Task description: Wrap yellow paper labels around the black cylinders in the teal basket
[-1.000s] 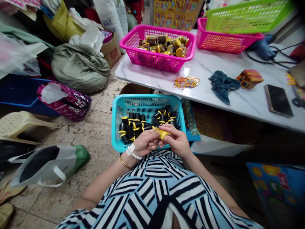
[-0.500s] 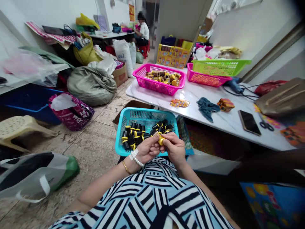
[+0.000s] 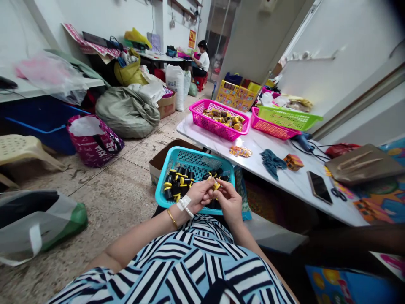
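My left hand [image 3: 198, 196] and my right hand [image 3: 230, 203] meet over the near side of a turquoise plastic basket [image 3: 195, 153]. Between their fingertips they pinch a small yellow piece [image 3: 216, 185], mostly covered by the fingers; its exact kind is too small to make out. Below, in the basket, lie several small black cylinders with yellow ends [image 3: 168, 192]. The fingers of both hands are closed, and part of the basket's contents is hidden behind them.
On the white table [image 3: 221, 145] stand a pink basket [image 3: 218, 130] of yellow-and-brown cylinders, sticker sheets [image 3: 240, 151], a blue-green cloth [image 3: 272, 164], a phone [image 3: 319, 187] and scissors [image 3: 338, 193]. A cardboard box [image 3: 155, 169] is by the turquoise basket. Another person [image 3: 202, 61] sits far back.
The camera view has tilted and shifted, so the room sits differently in the picture. My hands stay together on the small yellow piece, which has turned slightly between the fingertips.
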The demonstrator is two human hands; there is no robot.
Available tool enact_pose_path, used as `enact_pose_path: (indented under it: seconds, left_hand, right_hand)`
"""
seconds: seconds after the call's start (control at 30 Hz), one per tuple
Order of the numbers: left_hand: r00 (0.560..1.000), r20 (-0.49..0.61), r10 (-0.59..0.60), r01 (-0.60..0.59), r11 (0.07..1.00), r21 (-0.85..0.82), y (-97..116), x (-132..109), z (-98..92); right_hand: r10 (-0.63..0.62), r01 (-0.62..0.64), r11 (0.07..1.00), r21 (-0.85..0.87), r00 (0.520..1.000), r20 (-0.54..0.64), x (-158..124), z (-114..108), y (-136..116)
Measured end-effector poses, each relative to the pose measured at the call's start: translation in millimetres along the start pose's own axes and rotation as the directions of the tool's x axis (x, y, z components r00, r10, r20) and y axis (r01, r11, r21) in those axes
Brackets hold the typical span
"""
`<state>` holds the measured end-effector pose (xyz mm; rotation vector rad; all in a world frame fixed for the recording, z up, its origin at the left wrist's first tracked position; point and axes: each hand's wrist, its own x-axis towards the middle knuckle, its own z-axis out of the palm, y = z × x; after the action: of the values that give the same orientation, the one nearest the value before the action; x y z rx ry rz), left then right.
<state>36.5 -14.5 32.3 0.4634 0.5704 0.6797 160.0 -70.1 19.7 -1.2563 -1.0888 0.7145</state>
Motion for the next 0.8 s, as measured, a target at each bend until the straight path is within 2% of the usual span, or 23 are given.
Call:
enact_pose_path:
  seconds: [0.07,0.17,0.23,0.3,0.4,0.53,0.57,0.67,0.73,0.8]
  left_hand:
    - [1.000,-0.016,0.024,-0.023,0.996,0.083,-1.0,1.9,-1.8]
    - [1.000,0.005,0.009,-0.010,0.984,0.176,4.3,0.8,-6.5]
    - [0.996,0.073,-0.047,0.036,0.990,0.138,9.6,-0.1,-11.4]
    - [0.988,0.127,-0.088,0.079,0.994,0.077,12.6,0.4,-16.8]
    - [0.993,0.101,-0.054,0.052,0.998,0.017,9.8,2.4,-22.1]
    - [0.997,0.048,0.060,-0.062,0.998,0.033,-1.2,7.7,-24.1]
    - [0.997,0.005,0.083,-0.084,0.995,0.046,-4.3,11.1,-26.7]
    - [0.987,-0.085,0.133,-0.121,0.984,0.132,-13.9,29.2,-44.3]
    - [0.986,-0.109,0.126,-0.092,0.958,0.270,-20.1,44.2,-61.1]
    - [0.991,-0.042,0.125,-0.092,0.883,0.459,-26.6,56.2,-76.6]
  right_hand:
    - [0.028,-0.028,0.999,-0.036,1.000,-0.007,-0.1,2.5,-0.4]
    - [0.192,-0.193,0.975,0.110,0.981,0.025,2.8,1.2,-2.3]
    - [0.311,-0.325,0.913,0.247,0.946,0.093,5.9,-1.1,-3.7]
    - [0.360,-0.384,0.862,0.331,0.923,0.133,7.9,-1.6,-4.0]
    - [0.358,-0.380,0.858,0.346,0.925,0.128,4.6,3.8,0.6]
    - [0.318,-0.318,0.917,0.242,0.947,0.039,-4.0,12.7,19.8]
    - [0.307,-0.305,0.925,0.227,0.951,0.030,-1.2,13.0,25.6]
    - [0.257,-0.262,0.950,0.170,0.965,0.051,34.5,8.4,31.2]
    - [0.135,-0.133,0.985,0.112,0.991,-0.012,81.7,2.1,16.5]
    - [-0.032,0.035,0.999,0.039,0.995,-0.096,141.2,-5.0,-9.1]
